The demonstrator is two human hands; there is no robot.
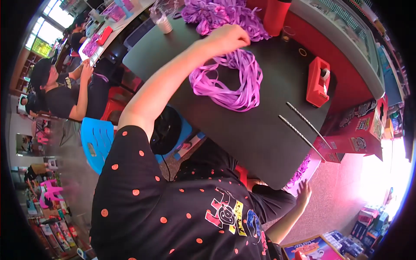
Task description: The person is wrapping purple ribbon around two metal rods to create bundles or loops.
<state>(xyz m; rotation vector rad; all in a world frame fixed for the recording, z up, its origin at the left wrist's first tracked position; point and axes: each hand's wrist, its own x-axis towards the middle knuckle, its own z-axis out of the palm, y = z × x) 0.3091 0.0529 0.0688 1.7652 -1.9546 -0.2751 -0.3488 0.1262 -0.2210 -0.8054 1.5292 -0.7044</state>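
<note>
My left hand [232,38] reaches over the dark table [268,138], its fingers curled together between a heap of purple ribbon [212,15] and a loose ring of the same ribbon [251,84]. Whatever its fingertips pinch, if anything, is hidden. Down beside the table's near right edge is my right hand [304,194], fingers spread, next to a pale pink container [315,173] holding purple shreds [300,172]. Whether it touches the container I cannot tell. Two twisted metal rods [302,136] extend over the table's right edge.
A red tape dispenser [318,82], a yellowish ring [302,52] and a red cylinder [276,17] line the far right side. A white cup [164,24] stands far left. Beside the table are a red carton [355,130] and a blue chair [96,141]. A person [65,93] sits at left.
</note>
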